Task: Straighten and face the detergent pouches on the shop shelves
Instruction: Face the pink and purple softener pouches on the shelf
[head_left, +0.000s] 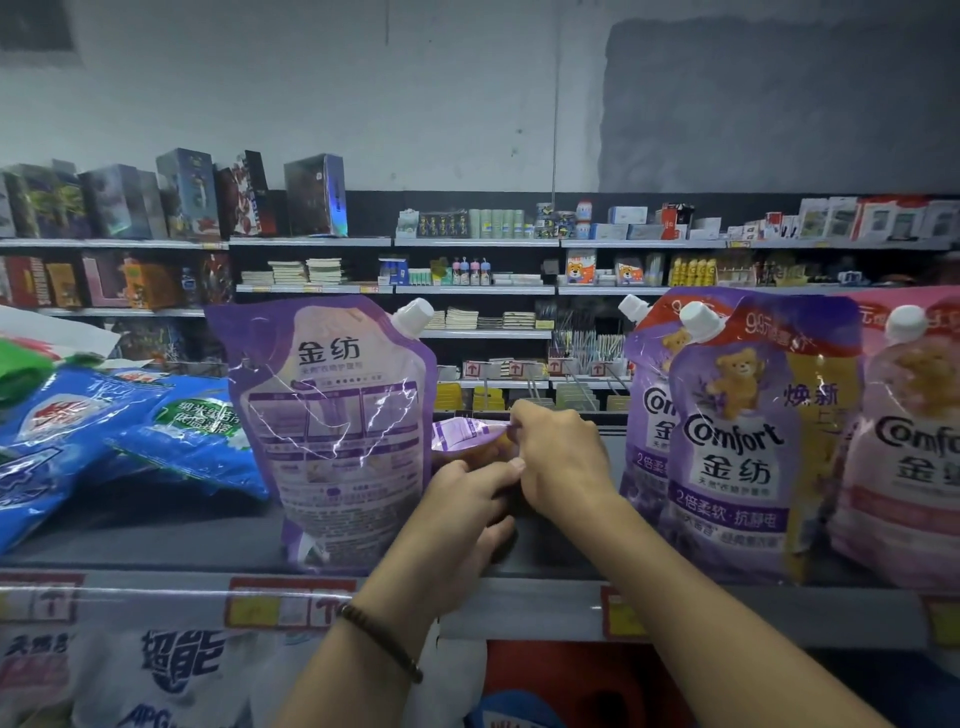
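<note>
A purple spouted pouch (337, 421) stands on the top shelf (519, 597) with its printed back side facing me. Right of it a second purple pouch (462, 434) lies flat and low in the gap. My right hand (561, 457) pinches its upper edge, and my left hand (462, 519) grips it from below, fingers curled. Further right, purple Comfort pouches (737, 441) stand upright showing their fronts, beside a pink Comfort pouch (904, 447) at the frame's right edge.
Blue detergent bags (130, 436) lie slumped at the left of the shelf. Red and yellow price tags (291, 605) run along the shelf lip. More detergent bags (171, 675) sit on the shelf below. Across the aisle stand shelves (467, 241) of boxes and stationery.
</note>
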